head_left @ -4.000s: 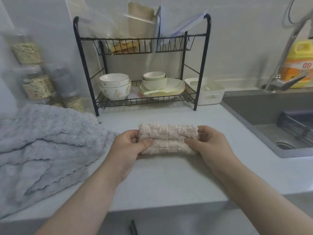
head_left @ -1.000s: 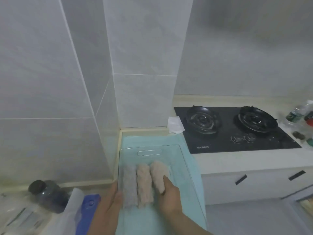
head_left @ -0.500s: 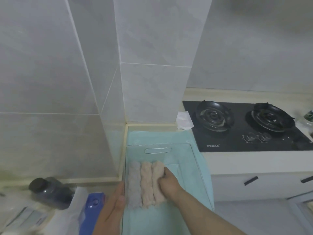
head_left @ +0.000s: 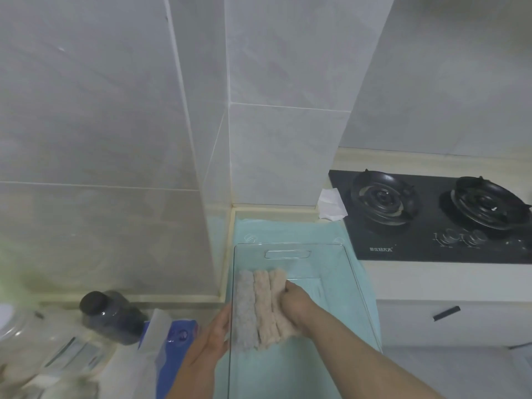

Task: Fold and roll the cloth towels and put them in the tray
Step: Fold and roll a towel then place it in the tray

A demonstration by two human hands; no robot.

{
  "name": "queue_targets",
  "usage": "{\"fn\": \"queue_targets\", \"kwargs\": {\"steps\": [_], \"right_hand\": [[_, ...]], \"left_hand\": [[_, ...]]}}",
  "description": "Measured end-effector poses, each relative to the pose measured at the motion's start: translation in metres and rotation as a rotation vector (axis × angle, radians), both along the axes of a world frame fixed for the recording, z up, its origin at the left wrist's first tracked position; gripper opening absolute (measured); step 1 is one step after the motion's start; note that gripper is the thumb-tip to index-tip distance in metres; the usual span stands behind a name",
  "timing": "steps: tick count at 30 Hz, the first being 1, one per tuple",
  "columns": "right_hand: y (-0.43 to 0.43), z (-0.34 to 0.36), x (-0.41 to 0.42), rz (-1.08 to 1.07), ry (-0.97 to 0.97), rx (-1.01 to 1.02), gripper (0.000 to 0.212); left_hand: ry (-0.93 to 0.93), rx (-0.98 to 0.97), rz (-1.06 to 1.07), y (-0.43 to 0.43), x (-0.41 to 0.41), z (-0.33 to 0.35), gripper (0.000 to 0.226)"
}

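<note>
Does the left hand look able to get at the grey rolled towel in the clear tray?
Probably yes. The left hand lies flat outside the left wall of the clear tray, and the grey rolled towel lies just inside it, uncovered. The hand need only lift over that wall.

Three rolled towels (head_left: pixel 263 309), grey and beige, lie touching in the clear tray (head_left: pixel 325 263)

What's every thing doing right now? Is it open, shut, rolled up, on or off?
Tray: holds three towels, side by side.
Grey towel: rolled, leftmost.
Middle beige towel: rolled.
Right beige towel: rolled, gripped by right hand.
Left hand: flat against tray's left wall.
Stove: no flame showing.
Jar: lid on.
</note>
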State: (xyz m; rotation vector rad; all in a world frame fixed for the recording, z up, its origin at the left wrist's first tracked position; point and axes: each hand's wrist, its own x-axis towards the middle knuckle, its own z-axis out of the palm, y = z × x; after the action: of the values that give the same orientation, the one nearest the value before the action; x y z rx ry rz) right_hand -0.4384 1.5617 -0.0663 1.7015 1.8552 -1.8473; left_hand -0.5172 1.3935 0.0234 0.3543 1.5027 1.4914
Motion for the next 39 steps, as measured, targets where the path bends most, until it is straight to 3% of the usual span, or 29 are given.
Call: {"fn": "queue_targets", "kwargs": {"steps": [2, 8, 13, 17, 19, 21, 23, 27, 29, 31, 33, 39], "right_hand": [[0.001, 0.006, 0.005, 0.012, -0.048, 0.073, 0.046], [0.004, 0.015, 0.019, -0.033, -0.128, 0.108, 0.044], [-0.001, 0.024, 0.027, -0.145, -0.1, 0.075, 0.022], [-0.002, 0.03, 0.03, -0.187, -0.148, 0.136, 0.03], [-0.003, 0.038, 0.033, -0.169, -0.155, 0.174, 0.024], [-0.004, 0.051, 0.037, -0.113, -0.101, 0.223, 0.01], [-0.002, 0.064, 0.041, -0.08, -0.019, 0.237, 0.014], [0.005, 0.084, 0.056, -0.113, 0.118, 0.252, 0.032], [0.009, 0.09, 0.063, -0.16, 0.173, 0.194, 0.023], [0.012, 0.098, 0.07, -0.221, 0.256, 0.08, 0.006], [0.017, 0.107, 0.078, -0.224, 0.338, 0.031, 0.008], [0.018, 0.164, 0.101, 0.136, 0.541, 0.15, 0.012]], "left_hand": [[0.059, -0.036, -0.145, -0.003, -0.002, -0.005, 0.041], [0.009, -0.123, -0.03, -0.003, -0.009, -0.003, 0.041], [-0.018, -0.079, -0.042, -0.008, -0.014, -0.007, 0.04], [-0.005, -0.082, 0.024, -0.004, -0.015, -0.007, 0.04], [0.052, -0.053, 0.061, -0.01, -0.014, -0.008, 0.036], [0.136, -0.018, 0.057, -0.019, -0.017, -0.005, 0.056], [0.192, -0.025, 0.094, -0.026, -0.023, -0.005, 0.083], [0.239, 0.013, 0.211, -0.033, -0.032, 0.006, 0.043], [0.26, 0.001, 0.272, -0.038, -0.03, 0.012, 0.038], [0.284, 0.005, 0.333, -0.044, -0.023, 0.021, 0.036], [0.321, 0.015, 0.402, -0.052, -0.01, 0.03, 0.037], [0.444, 0.092, 0.635, -0.075, 0.054, 0.061, 0.042]]}}
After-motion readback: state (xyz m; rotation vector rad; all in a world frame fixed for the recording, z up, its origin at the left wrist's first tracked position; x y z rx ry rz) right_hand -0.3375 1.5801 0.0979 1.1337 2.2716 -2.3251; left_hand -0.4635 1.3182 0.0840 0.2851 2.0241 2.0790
